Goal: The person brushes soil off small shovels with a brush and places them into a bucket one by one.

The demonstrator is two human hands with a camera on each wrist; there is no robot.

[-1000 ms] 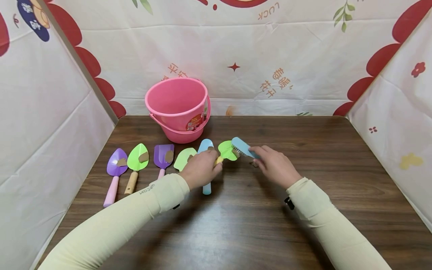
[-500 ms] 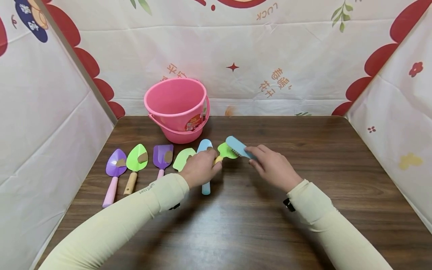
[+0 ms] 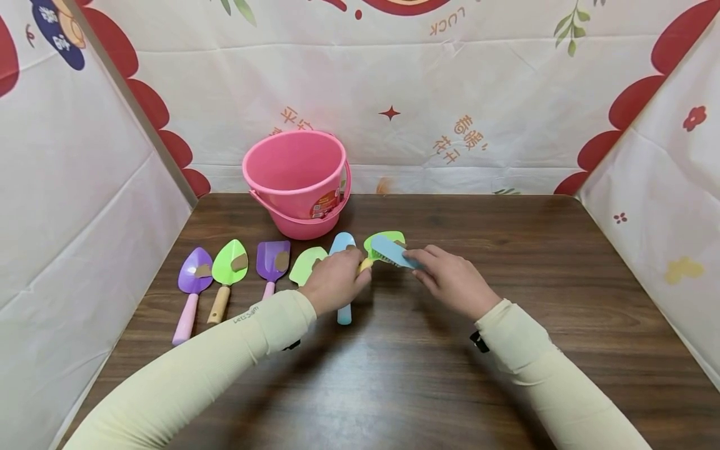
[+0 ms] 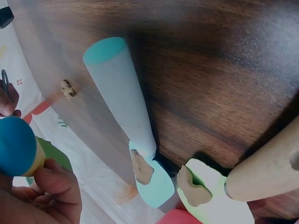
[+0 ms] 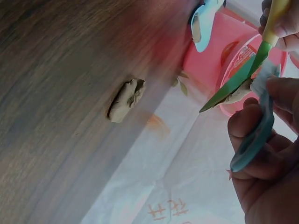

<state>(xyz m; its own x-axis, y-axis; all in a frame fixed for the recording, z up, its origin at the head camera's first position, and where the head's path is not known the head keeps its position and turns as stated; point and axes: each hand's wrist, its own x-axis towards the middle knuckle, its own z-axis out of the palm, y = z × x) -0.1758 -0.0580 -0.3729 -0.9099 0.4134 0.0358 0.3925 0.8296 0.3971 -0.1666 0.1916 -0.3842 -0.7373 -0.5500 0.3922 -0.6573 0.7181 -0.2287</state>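
Observation:
My left hand grips the yellow handle of a green toy shovel, raised over the table with its blade pointing right. The handle's blue end faces the left wrist view. My right hand holds a light blue brush, thumb and fingers round its handle. The bristles face down onto the shovel's blade, where a brown clay-like patch shows in the right wrist view. Below, a loose brown lump lies on the table. Under my left hand is a blue shovel, partly hidden.
To the left lie a purple shovel, a green one with a wooden handle, a square purple one and a pale green one, all bearing brown patches. Behind stands a pink bucket. Printed cloth walls the table.
The brush has moved left across the shovel's blade, toward its handle. The green blade has changed its tilt. My left hand stays in nearly the same place.

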